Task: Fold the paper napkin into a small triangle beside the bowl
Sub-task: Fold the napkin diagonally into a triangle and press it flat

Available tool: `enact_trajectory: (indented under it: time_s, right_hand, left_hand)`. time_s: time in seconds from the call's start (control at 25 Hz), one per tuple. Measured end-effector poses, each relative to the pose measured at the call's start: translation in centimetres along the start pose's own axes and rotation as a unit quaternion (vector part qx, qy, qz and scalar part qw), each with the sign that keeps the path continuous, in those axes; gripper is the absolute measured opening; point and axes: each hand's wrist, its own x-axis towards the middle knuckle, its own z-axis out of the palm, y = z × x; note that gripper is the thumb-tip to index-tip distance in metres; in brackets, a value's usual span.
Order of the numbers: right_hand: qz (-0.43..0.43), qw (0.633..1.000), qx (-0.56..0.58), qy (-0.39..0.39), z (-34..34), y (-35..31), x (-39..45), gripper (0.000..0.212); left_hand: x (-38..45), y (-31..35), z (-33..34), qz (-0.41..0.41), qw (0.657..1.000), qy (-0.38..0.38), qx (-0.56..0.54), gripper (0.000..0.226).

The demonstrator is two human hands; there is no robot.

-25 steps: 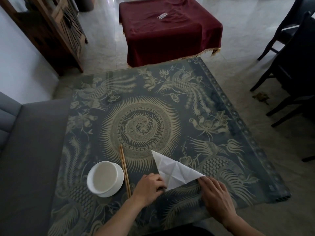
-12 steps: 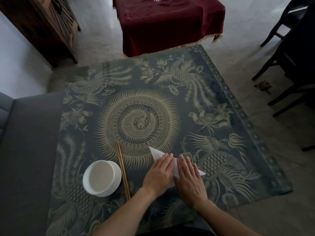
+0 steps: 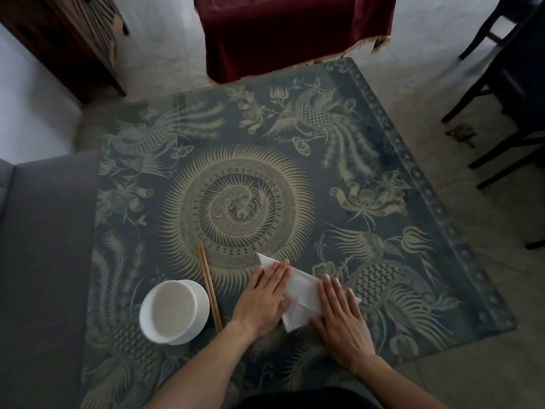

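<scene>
A white paper napkin (image 3: pixel 302 292), folded into a triangle, lies flat on the patterned table (image 3: pixel 368 149) to the right of the white bowl (image 3: pixel 173 312). My left hand (image 3: pixel 265 298) presses palm-down on the napkin's left part, fingers flat and together. My right hand (image 3: pixel 339 317) lies flat on its right part. The hands hide much of the napkin; its far tip and near corner stick out. A pair of wooden chopsticks (image 3: pixel 210 287) lies between the bowl and my left hand.
A grey sofa seat (image 3: pixel 44 261) borders the table on the left. Beyond the table stands a low table under a dark red cloth (image 3: pixel 295 31). Dark chairs (image 3: pixel 507 84) stand at the right, a wooden cabinet (image 3: pixel 76 39) at the back left.
Both hands went from holding the napkin's corners to pressing flat on top of it, and have now slid apart along the fold. The view has tilted down a little.
</scene>
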Motion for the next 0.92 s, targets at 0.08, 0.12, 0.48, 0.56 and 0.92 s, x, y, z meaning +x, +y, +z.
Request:
enact_trajectory:
  time_s: [0.08, 0.12, 0.48, 0.56, 0.92]
  right_hand:
    - [0.007, 1.000, -0.008, 0.001, -0.2, 1.1, -0.5, 0.072]
    - [0.012, 1.000, -0.011, 0.001, -0.3, 1.6, -0.7, 0.072]
    - [0.056, 0.998, -0.025, 0.007, -1.1, 4.6, -2.8, 0.075]
    - [0.045, 0.999, -0.021, 0.019, -1.4, 3.8, -2.4, 0.073]
    - [-0.039, 0.999, -0.005, 0.005, -0.1, -1.8, -0.1, 0.066]
  left_hand:
    - [0.0, -1.4, -0.4, -0.016, 1.000, -0.007, 0.016, 0.067]
    - [0.0, -2.1, -0.5, -0.023, 0.999, -0.011, 0.022, 0.068]
    - [0.0, -3.6, -1.4, -0.062, 0.998, -0.005, 0.016, 0.071]
    - [-0.3, -2.5, -1.4, -0.033, 0.999, 0.020, -0.003, 0.069]
    - [-0.5, 3.9, 0.7, -0.017, 0.998, 0.032, -0.051, 0.062]
